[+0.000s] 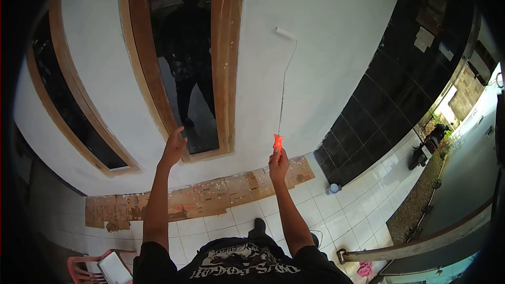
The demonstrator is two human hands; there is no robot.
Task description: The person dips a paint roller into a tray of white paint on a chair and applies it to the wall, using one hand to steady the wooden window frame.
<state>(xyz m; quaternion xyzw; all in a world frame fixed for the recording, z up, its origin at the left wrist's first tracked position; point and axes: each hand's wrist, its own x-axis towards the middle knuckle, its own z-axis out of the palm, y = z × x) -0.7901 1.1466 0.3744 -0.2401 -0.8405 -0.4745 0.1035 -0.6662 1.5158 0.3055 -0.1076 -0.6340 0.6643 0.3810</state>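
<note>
My right hand (pixel 279 165) is wrapped round the orange handle of a paint roller (pixel 278 142). From the handle a long thin wire frame runs upward to a white roller sleeve (pixel 285 33), which lies against the white wall (pixel 315 16). My left hand (pixel 173 148) is raised near the lower corner of a wood-framed window (pixel 224 73), holding nothing, with its fingers apart. Dark glass in that window reflects a standing person.
Paint-spotted cardboard (pixel 210 194) covers the tiled floor (pixel 336 208) along the wall's foot. A red chair (pixel 76 265) holding a white-topped object stands lower left. Black tiles (pixel 368 100) border the wall at right, near a small clear-blue container (pixel 333 189). A motorbike (pixel 428 144) is farther right.
</note>
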